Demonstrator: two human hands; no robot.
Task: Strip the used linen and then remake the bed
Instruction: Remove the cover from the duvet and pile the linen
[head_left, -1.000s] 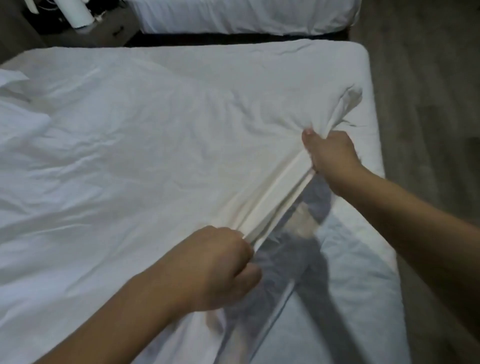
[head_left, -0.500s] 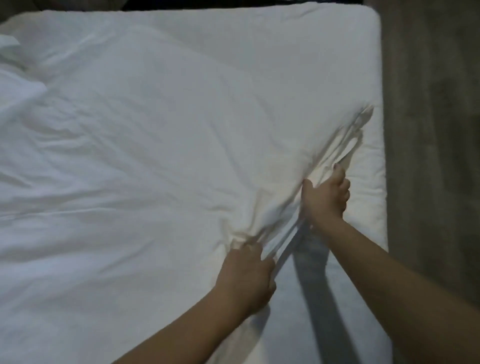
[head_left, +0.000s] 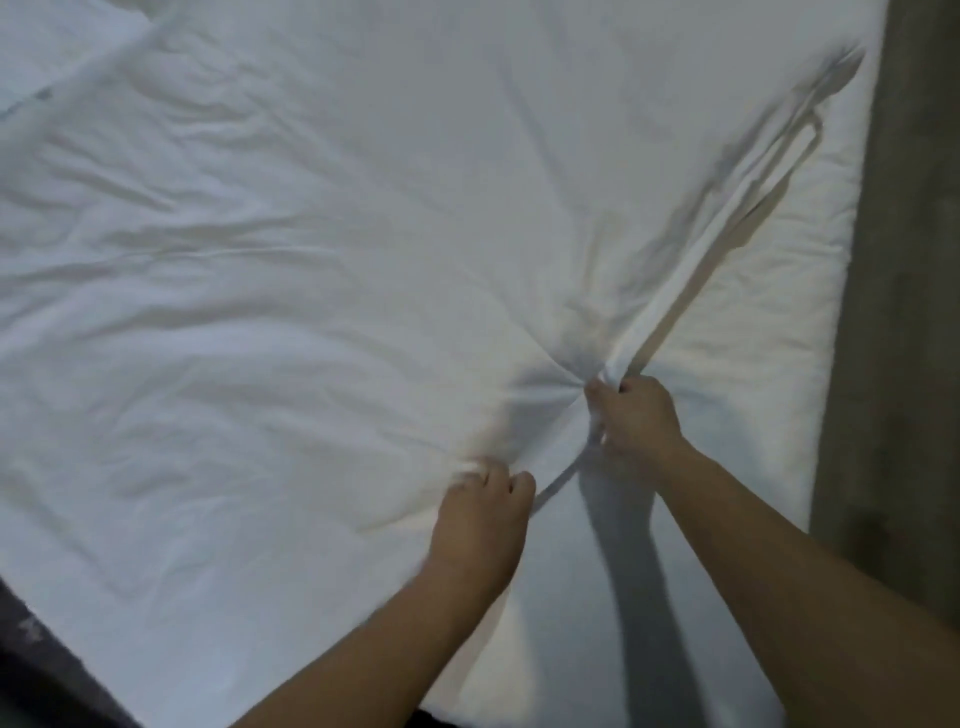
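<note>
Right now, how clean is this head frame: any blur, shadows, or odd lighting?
Head view: dim, cool-toned light; the left hand is smeared at its fingers, the right hand is sharper; both arms cast soft grey shadows on the sheet; the raised hem darkens the mattress beside it.

One head-worn wide-angle view looks steeply down and forward from above the bed (head_left: 810, 322), close enough that both forearms enter from the bottom edge; a strip of floor (head_left: 914, 312) runs down the right.
</note>
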